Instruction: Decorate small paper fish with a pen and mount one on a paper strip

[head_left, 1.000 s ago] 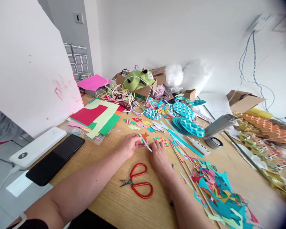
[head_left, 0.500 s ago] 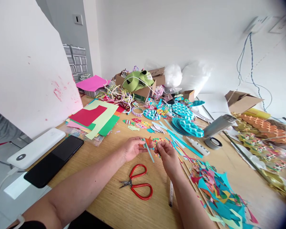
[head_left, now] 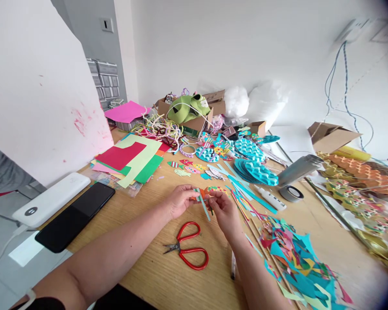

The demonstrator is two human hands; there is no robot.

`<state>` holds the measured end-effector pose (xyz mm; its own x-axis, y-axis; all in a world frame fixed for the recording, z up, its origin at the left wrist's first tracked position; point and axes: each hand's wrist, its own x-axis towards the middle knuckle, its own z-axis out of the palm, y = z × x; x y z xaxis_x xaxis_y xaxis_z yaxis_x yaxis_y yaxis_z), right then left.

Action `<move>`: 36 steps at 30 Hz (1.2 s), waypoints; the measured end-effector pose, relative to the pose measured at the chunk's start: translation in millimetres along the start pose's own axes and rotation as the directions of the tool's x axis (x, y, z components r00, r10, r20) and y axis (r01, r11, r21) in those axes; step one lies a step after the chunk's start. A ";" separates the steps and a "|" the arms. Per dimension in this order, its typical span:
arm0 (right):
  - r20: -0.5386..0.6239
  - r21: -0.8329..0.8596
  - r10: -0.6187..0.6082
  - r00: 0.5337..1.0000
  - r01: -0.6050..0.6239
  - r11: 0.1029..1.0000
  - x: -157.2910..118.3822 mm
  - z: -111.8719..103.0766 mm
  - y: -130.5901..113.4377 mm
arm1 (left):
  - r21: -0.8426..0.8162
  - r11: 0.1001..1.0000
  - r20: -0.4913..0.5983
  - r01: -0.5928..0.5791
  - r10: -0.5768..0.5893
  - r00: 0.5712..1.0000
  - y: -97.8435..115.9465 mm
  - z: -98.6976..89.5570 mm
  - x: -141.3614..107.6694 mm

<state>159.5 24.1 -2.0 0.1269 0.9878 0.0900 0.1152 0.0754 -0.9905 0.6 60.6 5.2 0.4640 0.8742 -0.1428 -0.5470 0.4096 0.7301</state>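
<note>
Over the middle of the table, my left hand [head_left: 182,201] pinches an orange paper cutout [head_left: 200,194] with a light blue paper strip [head_left: 204,206] hanging across it. Close beside it, the thumb and fingers of my right hand [head_left: 224,211] are pressed together at the cutout's right side. A small dark green sliver [head_left: 212,211] shows below those fingertips; whether they also grip the cutout is hidden. Just beyond lies a dotted, colourful paper piece [head_left: 217,188]. Red-handled scissors [head_left: 189,246] rest on the table below my hands, blades pointing left.
Coloured paper sheets [head_left: 132,159] are stacked at left, near a black phone [head_left: 76,217] and a white power bank [head_left: 51,200]. Paper fish [head_left: 183,172] lie beyond my hands. Rightward are a glue bottle [head_left: 270,199], tape roll [head_left: 291,193], metal flask [head_left: 300,170] and paper scraps [head_left: 305,262].
My right hand has shifted slightly left and its fingertips now meet the orange cutout's side. The dark green sliver has come into sight beneath them. My left hand keeps its hold.
</note>
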 end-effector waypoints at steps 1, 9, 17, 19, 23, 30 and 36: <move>0.002 -0.001 0.009 1.000 -0.009 1.000 0.1 -0.8 -0.9 | -0.004 1.000 -0.007 -0.005 0.005 1.000 0.0 -0.2 0.2; 0.046 -0.067 0.076 0.996 -0.072 0.995 -1.4 -3.4 -7.2 | -0.044 0.997 -0.076 -0.056 0.053 0.996 0.2 -4.5 3.3; -0.062 -0.107 0.059 0.996 -0.065 0.992 0.4 -5.5 1.0 | -0.004 0.999 -0.136 -0.054 0.053 0.989 0.8 -5.6 4.4; -0.087 -0.110 0.028 0.996 -0.038 0.993 -0.4 -5.4 0.1 | 0.017 0.998 -0.157 -0.057 0.059 0.986 0.0 -6.2 4.9; -0.092 -0.122 -0.021 0.996 0.010 0.993 -3.8 -1.0 -4.2 | 0.070 0.996 -0.167 -0.051 0.063 0.984 -2.8 -6.1 5.5; -0.027 -0.114 -0.023 0.999 0.020 0.993 -7.0 6.8 -5.6 | 0.148 0.986 -0.149 -0.071 0.094 0.984 -7.2 -4.3 3.4; -0.003 -0.064 -0.016 1.000 0.015 0.998 -8.0 9.7 -2.1 | 0.181 0.981 -0.144 -0.072 0.099 0.985 -10.9 -3.1 2.8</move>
<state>148.6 17.4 -1.7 0.1275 0.9862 0.1057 0.1796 0.0818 -0.9803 5.8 59.4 -5.2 0.3026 0.9387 -0.1650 -0.4433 0.2919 0.8475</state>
